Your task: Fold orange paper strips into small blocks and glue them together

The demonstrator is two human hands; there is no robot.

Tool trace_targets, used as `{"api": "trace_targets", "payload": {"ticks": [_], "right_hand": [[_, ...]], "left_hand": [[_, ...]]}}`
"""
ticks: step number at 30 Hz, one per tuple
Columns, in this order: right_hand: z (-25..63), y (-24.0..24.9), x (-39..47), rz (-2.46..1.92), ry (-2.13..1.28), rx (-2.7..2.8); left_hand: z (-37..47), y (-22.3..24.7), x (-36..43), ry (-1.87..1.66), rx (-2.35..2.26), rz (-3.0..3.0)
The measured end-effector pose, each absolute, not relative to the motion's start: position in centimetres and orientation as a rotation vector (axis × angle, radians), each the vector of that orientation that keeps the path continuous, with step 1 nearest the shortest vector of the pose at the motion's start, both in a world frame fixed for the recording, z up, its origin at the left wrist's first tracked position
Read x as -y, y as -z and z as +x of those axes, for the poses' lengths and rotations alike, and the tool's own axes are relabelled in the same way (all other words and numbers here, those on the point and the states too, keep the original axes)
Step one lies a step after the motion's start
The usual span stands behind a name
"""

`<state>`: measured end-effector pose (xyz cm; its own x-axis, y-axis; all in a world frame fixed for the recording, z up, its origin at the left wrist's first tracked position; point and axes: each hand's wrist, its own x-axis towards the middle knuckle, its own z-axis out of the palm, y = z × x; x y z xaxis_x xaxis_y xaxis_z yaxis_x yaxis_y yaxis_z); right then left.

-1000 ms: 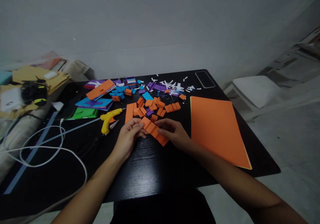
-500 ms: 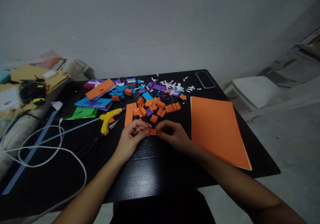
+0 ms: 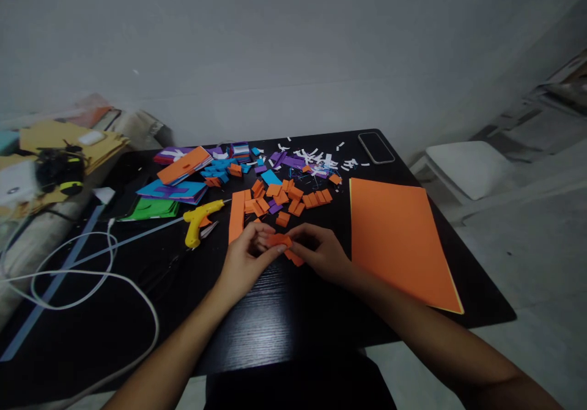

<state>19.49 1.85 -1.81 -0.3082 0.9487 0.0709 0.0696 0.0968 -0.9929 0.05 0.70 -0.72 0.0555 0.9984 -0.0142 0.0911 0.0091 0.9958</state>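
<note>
Lower centre of frame: left hand [image 3: 250, 252] and right hand [image 3: 320, 248] pinching one folded orange paper strip [image 3: 285, 244] between thumbs and fingers, strip hovering over the black table [image 3: 266, 330]. Just beyond, small folded orange pieces [image 3: 283, 219] lying scattered mid-frame. Yellow glue gun [image 3: 197, 223] lying left of the left hand, nozzle pointing right. Orange sheets [image 3: 401, 242] lying flat at right. Farther back, white paper scraps [image 3: 328, 164] spreading upper centre; phone [image 3: 376, 147] lying near the table's far right corner.

Very dark, near-black lower clothing [image 3: 300, 385]; bare forearms [image 3: 177, 343], bare hands [image 3: 241, 266].
</note>
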Motion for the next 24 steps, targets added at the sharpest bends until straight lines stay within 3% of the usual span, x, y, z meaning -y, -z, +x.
{"api": "trace_targets", "payload": {"ticks": [24], "right_hand": [[19.26,2.51,-1.83,-1.049,-1.338,1.579]], "left_hand": [[-0.63,1.46,-0.52,-0.933,-1.360,1.615]]}}
